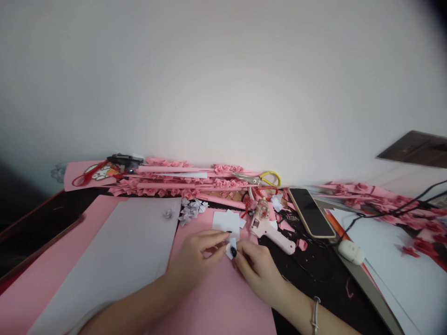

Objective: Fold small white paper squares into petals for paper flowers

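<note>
Between my fingertips is a small piece of white paper (pixel 232 243), pinched from both sides. My left hand (pixel 197 253) grips it with thumb and fingers from the left. From the right, my right hand (pixel 256 267) closes on the same piece, its fingers bent. Just beyond lie white paper squares (pixel 223 220) on a pink sheet (pixel 213 302). A cluster of small folded white paper flowers (pixel 192 210) sits to the left of the squares, with a single one (pixel 169 213) on the large white sheet (pixel 132 237).
A pink glue gun (pixel 274 235) lies right of my hands, near a phone (pixel 312 214) and a white earbud case (pixel 351 252). Yellow-handled scissors (pixel 260 179) rest on pink paper flower stems (pixel 167 185) along the wall. Red-handled scissors (pixel 89 174) lie far left. Dark cables cross the right side.
</note>
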Demonstrator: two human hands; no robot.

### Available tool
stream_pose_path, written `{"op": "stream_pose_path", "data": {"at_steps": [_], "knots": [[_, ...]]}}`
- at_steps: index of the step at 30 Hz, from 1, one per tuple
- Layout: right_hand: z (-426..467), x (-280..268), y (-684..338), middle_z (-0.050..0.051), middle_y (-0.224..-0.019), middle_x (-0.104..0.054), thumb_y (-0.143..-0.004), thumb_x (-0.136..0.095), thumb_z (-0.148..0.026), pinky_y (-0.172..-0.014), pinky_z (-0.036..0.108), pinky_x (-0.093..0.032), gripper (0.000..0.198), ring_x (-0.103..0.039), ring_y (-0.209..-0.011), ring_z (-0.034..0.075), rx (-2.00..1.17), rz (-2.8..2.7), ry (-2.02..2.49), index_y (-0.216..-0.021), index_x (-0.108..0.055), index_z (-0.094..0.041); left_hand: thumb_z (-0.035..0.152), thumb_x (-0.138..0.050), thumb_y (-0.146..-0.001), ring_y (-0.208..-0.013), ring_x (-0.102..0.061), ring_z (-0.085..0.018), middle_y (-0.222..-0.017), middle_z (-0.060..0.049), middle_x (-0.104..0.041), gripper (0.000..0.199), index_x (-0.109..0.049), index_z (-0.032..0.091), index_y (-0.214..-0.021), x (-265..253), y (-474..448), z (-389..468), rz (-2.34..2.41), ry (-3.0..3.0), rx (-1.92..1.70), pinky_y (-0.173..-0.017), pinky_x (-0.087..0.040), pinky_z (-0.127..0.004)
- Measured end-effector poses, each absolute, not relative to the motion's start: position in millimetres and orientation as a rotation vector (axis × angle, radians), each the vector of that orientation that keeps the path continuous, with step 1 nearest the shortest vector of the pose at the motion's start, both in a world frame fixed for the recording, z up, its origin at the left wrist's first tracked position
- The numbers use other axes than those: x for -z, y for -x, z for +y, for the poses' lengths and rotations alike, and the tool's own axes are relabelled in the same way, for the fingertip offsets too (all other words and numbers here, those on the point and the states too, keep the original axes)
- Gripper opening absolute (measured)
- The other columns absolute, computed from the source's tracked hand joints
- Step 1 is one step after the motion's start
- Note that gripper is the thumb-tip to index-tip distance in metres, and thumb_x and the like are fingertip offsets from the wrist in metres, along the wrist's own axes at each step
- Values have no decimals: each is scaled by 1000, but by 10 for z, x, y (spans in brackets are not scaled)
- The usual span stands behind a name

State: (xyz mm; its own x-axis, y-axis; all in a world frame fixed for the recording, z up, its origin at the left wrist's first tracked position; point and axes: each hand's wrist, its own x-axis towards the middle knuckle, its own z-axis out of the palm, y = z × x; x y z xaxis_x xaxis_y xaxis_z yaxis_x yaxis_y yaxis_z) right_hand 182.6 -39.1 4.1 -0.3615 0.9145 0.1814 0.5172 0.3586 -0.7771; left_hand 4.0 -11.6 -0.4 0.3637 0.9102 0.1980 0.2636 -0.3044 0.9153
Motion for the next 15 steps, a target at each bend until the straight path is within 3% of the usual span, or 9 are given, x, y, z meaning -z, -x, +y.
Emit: {"op": "stream_pose_path", "data": {"at_steps": [5,15], "knots": [[-388,-42,-1825,-5,-58,-40,-86,-39,-11,-50,23,-27,22,-35,-51,11,-816,-2019,1267,-66,-35,-20,15,-56,-80,-100,-66,-19,-110,-9,-70,29,-70,16,-106,-5,-36,-117,1025,-1969,-1048,-88,-54,-27],[-396,-49,-1829,-5,-58,-39,-84,-40,-11,-49,23,-26,22,-34,-51,11,-775,-2044,1279,-65,-35,-21,13,-53,-80,-100,-67,-20,-109,-10,-70,32,-68,14,-108,-8,-39,-132,1002,-2021,-1057,-87,-55,-27]]}}
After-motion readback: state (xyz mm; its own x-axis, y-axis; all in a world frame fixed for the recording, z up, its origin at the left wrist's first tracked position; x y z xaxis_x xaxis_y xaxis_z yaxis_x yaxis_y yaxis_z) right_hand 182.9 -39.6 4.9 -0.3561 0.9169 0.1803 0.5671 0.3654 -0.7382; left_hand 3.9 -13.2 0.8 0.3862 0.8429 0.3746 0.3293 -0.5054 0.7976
